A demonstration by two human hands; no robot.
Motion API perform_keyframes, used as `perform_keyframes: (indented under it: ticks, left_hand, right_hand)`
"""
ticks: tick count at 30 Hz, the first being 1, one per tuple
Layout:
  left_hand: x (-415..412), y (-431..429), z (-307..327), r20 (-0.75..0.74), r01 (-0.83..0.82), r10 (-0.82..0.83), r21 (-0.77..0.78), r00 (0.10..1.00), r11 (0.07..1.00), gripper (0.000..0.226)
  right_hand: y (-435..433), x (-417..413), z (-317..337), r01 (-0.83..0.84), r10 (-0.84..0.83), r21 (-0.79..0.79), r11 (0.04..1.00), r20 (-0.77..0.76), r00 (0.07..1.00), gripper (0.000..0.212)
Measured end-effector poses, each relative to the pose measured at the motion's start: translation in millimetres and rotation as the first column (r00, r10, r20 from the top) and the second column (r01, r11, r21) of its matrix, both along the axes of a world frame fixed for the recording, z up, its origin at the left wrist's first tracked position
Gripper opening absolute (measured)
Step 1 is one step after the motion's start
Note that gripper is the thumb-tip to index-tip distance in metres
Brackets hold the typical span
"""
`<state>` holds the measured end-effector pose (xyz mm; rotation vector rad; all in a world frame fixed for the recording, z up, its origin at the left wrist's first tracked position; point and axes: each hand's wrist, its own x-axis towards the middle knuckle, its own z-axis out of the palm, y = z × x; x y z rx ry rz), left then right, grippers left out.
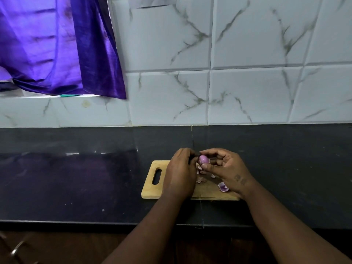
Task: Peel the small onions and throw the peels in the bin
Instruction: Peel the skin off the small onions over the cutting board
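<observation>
Pinching one small onion (202, 159) — right hand (226, 168), left hand (181, 172) closed alongside — above peels (223, 187) on cutting board (152, 191).

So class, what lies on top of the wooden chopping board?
Loose onion peels and a larger peel piece lie on the chopping board. Both hands, left and right, cover the rest of the board, so anything beneath them is hidden.

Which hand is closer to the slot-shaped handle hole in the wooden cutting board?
The left hand. It sits just right of the handle hole, over the cutting board's left part. The right hand, pinching the small onion, is farther right.
</observation>
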<state>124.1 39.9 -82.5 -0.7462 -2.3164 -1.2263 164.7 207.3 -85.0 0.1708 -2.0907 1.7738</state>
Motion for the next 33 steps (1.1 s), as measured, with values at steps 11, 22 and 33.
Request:
perform_keyframes:
  ticks: [11, 22, 33]
  left_hand:
    - [-0.8, -4.3, -2.0, -0.042, 0.097, -0.093, 0.087, 0.995, 0.992, 0.022]
    - [-0.8, -3.7, -0.3, 0.045, 0.019, -0.025, 0.115, 0.999, 0.993, 0.011]
    - [-5.4, -6.0, -2.0, 0.026, 0.076, -0.080, 0.125, 0.996, 0.989, 0.016]
  right_hand:
    - [-1.8, 4.5, 4.4, 0.024, -0.024, 0.030, 0.999, 0.000, 1.000, 0.039]
    - [-3.2, 5.8, 6.2, 0.046, -0.042, 0.133, 0.990, -0.031, 0.999, 0.039]
    - [-0.8, 0.8, 2.9, -0.021, 0.020, 0.030, 0.999, 0.013, 1.000, 0.026]
